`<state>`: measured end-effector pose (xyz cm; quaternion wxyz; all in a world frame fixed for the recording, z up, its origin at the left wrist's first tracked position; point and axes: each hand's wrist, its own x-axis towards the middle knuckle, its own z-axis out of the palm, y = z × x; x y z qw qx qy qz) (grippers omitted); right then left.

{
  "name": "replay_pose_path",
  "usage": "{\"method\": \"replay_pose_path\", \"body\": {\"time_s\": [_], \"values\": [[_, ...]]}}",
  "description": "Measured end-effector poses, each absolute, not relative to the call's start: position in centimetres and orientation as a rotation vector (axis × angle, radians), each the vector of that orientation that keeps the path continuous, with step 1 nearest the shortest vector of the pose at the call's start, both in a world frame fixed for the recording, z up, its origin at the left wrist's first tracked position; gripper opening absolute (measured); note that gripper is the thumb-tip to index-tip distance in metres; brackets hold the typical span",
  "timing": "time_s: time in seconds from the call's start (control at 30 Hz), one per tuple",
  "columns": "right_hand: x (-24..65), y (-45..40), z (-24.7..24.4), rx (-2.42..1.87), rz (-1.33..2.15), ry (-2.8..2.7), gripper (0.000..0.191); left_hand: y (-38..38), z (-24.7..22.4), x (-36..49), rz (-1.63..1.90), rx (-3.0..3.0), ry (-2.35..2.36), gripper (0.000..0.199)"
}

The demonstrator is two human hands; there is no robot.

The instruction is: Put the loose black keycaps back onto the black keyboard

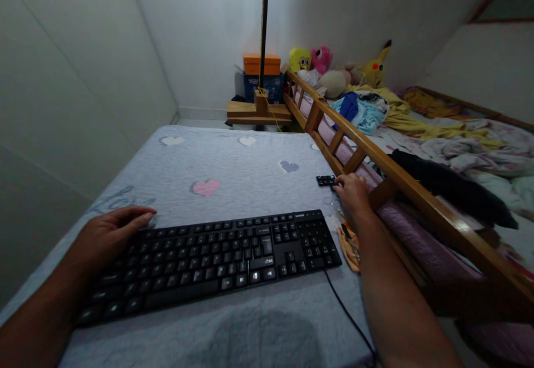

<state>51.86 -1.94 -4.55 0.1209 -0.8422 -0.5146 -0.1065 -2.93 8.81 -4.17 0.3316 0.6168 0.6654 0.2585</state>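
A black keyboard (208, 259) lies across the cloth-covered surface, its cable running off toward the lower right. My left hand (112, 231) rests over the keyboard's far left corner, thumb and fingers drawn together. A small pale bit shows beside its thumb, too unclear to name. Beyond the keyboard's right end, my right hand (352, 192) reaches to a small group of black keycaps (325, 180). Its fingertips are pinched at the near right edge of that group, seemingly on one keycap. An orange cloth-like item (349, 248) with something dark on it lies beside my right forearm.
A wooden bed rail (362, 140) runs along the right side, close to my right arm. Behind it are clothes, bedding and plush toys (375, 70). A pole on a wooden base (261, 112) and an orange box (262, 64) stand at the back.
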Motion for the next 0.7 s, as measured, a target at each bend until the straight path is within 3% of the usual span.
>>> {"method": "replay_pose_path", "body": {"time_s": [0.47,0.7], "values": [[50.7,-2.6,-3.9,-2.456,-0.230,-1.572,0.013,8.7,-4.2,-3.0,0.666,1.656,1.733,0.053],[50.1,-3.4,-1.1,-2.316,-0.089,-1.596,0.010,8.8,-4.6,-3.3,0.676,1.687,1.707,0.051]]}}
